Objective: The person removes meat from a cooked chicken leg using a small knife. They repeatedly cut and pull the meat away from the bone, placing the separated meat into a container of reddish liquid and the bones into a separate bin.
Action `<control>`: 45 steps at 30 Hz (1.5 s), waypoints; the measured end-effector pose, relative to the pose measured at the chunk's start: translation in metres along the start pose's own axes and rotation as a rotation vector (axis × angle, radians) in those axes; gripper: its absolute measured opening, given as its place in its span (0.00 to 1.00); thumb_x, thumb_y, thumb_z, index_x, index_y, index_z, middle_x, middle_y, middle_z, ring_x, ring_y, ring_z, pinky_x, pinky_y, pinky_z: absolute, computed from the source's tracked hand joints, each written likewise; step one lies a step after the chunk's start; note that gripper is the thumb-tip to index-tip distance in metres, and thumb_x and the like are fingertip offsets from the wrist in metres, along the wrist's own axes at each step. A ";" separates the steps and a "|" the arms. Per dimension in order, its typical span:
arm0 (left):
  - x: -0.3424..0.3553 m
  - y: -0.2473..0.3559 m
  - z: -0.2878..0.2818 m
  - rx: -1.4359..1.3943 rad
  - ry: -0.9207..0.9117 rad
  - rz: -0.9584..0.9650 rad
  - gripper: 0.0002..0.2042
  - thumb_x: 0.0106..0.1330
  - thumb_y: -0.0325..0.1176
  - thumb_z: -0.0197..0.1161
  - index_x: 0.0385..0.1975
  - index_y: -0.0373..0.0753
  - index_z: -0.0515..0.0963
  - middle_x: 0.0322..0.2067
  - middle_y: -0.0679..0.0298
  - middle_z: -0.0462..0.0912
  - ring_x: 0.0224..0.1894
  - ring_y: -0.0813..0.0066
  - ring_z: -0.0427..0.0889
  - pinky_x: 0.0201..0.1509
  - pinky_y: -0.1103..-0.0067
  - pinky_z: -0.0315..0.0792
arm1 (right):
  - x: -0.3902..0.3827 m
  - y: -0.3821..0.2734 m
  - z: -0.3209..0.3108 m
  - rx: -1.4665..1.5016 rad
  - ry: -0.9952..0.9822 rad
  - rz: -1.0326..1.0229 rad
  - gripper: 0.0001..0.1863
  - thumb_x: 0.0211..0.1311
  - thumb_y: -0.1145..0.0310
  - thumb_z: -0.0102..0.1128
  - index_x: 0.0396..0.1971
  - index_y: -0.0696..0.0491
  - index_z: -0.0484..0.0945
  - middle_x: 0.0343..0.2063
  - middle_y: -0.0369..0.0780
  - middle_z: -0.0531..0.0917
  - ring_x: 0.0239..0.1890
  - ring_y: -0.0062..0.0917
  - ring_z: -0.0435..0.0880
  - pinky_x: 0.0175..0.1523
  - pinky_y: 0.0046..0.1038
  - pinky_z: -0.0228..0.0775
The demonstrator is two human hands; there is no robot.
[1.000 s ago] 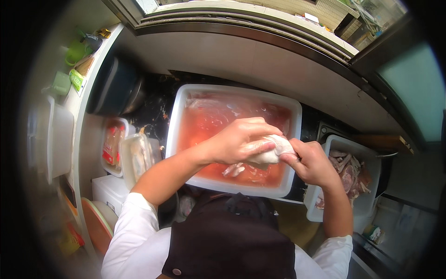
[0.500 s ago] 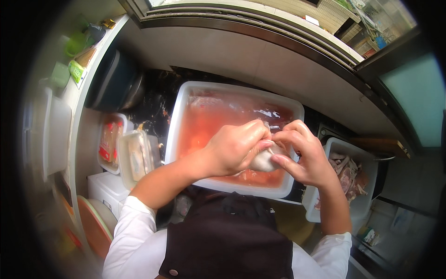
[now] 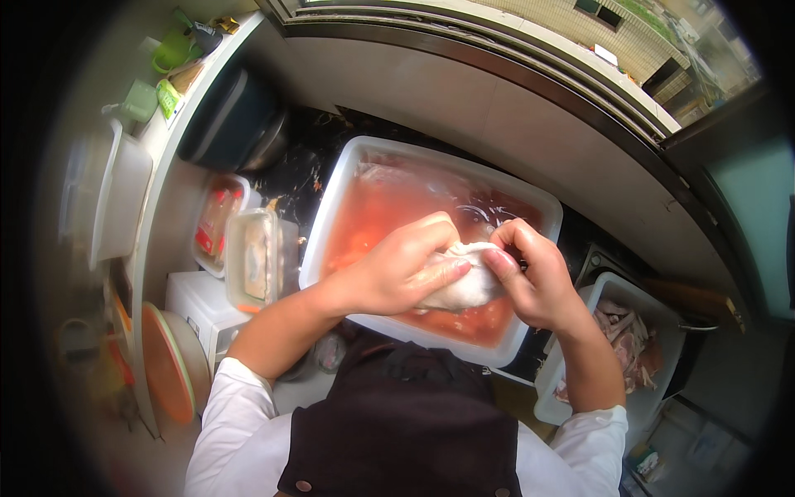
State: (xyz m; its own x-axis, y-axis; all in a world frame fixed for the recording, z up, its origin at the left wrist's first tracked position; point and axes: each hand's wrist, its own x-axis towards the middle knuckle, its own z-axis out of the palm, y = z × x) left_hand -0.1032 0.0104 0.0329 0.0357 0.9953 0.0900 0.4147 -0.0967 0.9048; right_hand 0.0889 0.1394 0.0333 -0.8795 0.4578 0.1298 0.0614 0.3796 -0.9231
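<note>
Over a white tub (image 3: 308, 263) of reddish liquid, both my hands hold a pale, wet piece of raw meat (image 3: 469, 291), its whitish skin stretched between them. My left hand (image 3: 411, 263) is closed on its left side, thumb on top. With thumb and bent fingers, my right hand (image 3: 534, 277) pinches the upper right edge. The fingertips behind the piece are hidden. Something pale lies under the liquid at the tub's far left, and the rest of the tub's contents is hard to make out.
A second white tub (image 3: 546, 407) at the right holds raw, bony meat pieces (image 3: 631, 344). Clear containers (image 3: 234, 300) of food stand at the left, near a white box (image 3: 195, 308) and an orange-rimmed basin (image 3: 168, 364). A shelf (image 3: 217, 68) runs along the left; a window frame (image 3: 497, 62) lies beyond.
My hands have moved apart a little, and more of the pale piece shows, its upper edge now pulled out between them. The whole view has shifted and tilted slightly.
</note>
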 end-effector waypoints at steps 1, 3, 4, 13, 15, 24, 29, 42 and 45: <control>0.000 -0.002 -0.002 -0.031 0.003 -0.031 0.10 0.73 0.35 0.60 0.37 0.33 0.73 0.35 0.59 0.74 0.36 0.70 0.75 0.39 0.74 0.70 | 0.003 0.003 0.002 0.051 0.005 0.020 0.06 0.70 0.72 0.59 0.35 0.59 0.73 0.27 0.41 0.76 0.27 0.26 0.73 0.34 0.28 0.68; -0.001 -0.002 -0.003 -0.137 0.031 -0.119 0.10 0.74 0.34 0.58 0.37 0.33 0.72 0.35 0.59 0.75 0.36 0.71 0.75 0.40 0.75 0.70 | 0.008 0.007 0.006 0.178 0.007 0.093 0.07 0.71 0.72 0.58 0.36 0.59 0.73 0.28 0.40 0.76 0.28 0.22 0.72 0.34 0.26 0.68; -0.002 -0.002 -0.003 -0.209 0.058 -0.173 0.10 0.74 0.35 0.57 0.37 0.32 0.72 0.33 0.57 0.76 0.34 0.66 0.76 0.40 0.72 0.70 | 0.010 0.009 0.006 0.213 -0.002 0.118 0.06 0.72 0.71 0.57 0.36 0.58 0.73 0.27 0.36 0.75 0.29 0.18 0.71 0.34 0.23 0.66; -0.003 0.008 -0.014 -0.078 0.153 -0.175 0.07 0.75 0.31 0.52 0.38 0.33 0.71 0.31 0.51 0.78 0.32 0.56 0.79 0.39 0.67 0.72 | 0.021 0.003 0.009 0.389 -0.063 0.138 0.08 0.74 0.69 0.54 0.41 0.59 0.75 0.28 0.34 0.75 0.31 0.16 0.71 0.38 0.21 0.66; -0.001 0.012 -0.012 -0.021 0.167 -0.138 0.07 0.75 0.31 0.52 0.39 0.34 0.71 0.31 0.50 0.78 0.33 0.53 0.80 0.38 0.66 0.72 | 0.021 -0.002 0.012 0.140 -0.072 0.038 0.08 0.71 0.69 0.59 0.41 0.60 0.76 0.31 0.43 0.82 0.32 0.23 0.81 0.39 0.25 0.72; -0.004 0.028 -0.010 -0.049 0.120 -0.194 0.06 0.76 0.31 0.52 0.39 0.34 0.72 0.31 0.49 0.79 0.33 0.49 0.80 0.37 0.64 0.72 | 0.013 -0.008 0.019 0.227 0.099 0.026 0.05 0.72 0.73 0.57 0.38 0.60 0.79 0.29 0.42 0.83 0.30 0.23 0.81 0.36 0.25 0.73; 0.002 0.027 -0.013 0.055 0.138 -0.006 0.06 0.76 0.30 0.51 0.39 0.34 0.72 0.33 0.50 0.77 0.35 0.52 0.78 0.39 0.66 0.72 | 0.012 -0.006 0.021 0.214 0.106 0.010 0.05 0.71 0.74 0.57 0.38 0.60 0.78 0.29 0.42 0.82 0.29 0.25 0.81 0.36 0.25 0.72; -0.009 0.020 -0.005 -0.446 0.100 -0.260 0.10 0.78 0.34 0.51 0.38 0.34 0.74 0.31 0.67 0.75 0.34 0.81 0.72 0.40 0.80 0.69 | 0.005 -0.007 0.028 0.103 0.191 -0.102 0.05 0.71 0.74 0.57 0.36 0.60 0.77 0.27 0.44 0.82 0.24 0.32 0.82 0.31 0.28 0.73; -0.013 0.025 -0.001 -0.351 0.110 -0.241 0.10 0.78 0.35 0.53 0.37 0.34 0.75 0.29 0.68 0.75 0.32 0.82 0.72 0.37 0.80 0.69 | 0.003 -0.010 0.031 0.121 0.183 -0.094 0.06 0.72 0.73 0.56 0.36 0.60 0.77 0.27 0.44 0.82 0.24 0.31 0.82 0.32 0.28 0.73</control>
State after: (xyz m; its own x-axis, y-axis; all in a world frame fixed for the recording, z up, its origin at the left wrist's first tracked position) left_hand -0.0943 -0.0050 0.0549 -0.1290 0.9850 -0.1147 0.0650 0.1239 0.9902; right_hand 0.0712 0.1121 0.0316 -0.7780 0.5669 0.2708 -0.0839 0.3334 -0.9390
